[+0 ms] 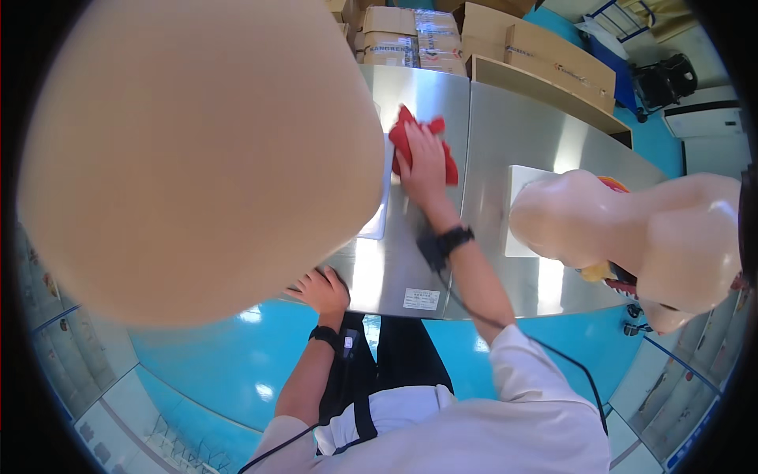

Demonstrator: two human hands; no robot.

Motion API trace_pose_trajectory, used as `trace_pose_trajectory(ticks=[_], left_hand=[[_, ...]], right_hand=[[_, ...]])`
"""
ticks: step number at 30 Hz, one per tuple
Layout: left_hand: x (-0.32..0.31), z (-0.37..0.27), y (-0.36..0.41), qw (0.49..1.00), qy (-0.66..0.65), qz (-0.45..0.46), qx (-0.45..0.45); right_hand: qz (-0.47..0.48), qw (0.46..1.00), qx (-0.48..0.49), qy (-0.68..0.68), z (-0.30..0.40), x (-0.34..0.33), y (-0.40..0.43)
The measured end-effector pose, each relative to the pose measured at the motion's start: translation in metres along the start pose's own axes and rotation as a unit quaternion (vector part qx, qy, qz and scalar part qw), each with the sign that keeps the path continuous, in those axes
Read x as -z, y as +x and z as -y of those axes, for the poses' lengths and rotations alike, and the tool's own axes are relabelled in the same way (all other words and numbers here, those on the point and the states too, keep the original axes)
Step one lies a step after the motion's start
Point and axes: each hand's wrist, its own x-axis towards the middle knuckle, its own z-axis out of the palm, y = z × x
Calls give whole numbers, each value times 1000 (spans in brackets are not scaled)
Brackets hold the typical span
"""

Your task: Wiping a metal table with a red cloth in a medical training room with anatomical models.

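Note:
My right hand (423, 169) lies flat over a crumpled red cloth (451, 169), pressing it on the stainless steel table (408, 255). Close to the camera, a large smooth pale form (201, 160), perhaps part of an anatomical mannequin, fills the upper left and hides that side of the tabletop. Just beside the cloth, the edge of a whitish plastic base or tray (385, 201) shows under the pale form. My left hand (323, 292) rests on the front edge of the table, fingers apart and holding nothing; the pale form partly covers its fingertips.
At the right, a glossy anatomical torso model (628, 219) stands on a white base (521, 195). Cardboard boxes (391, 47) and a long open-topped box (551, 95) line the far edge. A cable (571, 361) runs from my right wristband (456, 239). A black chair (666, 83) stands beyond.

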Motion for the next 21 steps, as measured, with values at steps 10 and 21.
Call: trace_pose_trajectory(ticks=[10,21], left_hand=[[-3,-2,0,998,20,-58,-30],[-9,-2,-1,998,3,-54,-35]], right_hand=[[231,971,-6,62,120,83,-216],[-69,950,-276,-127,10,135,-275]])
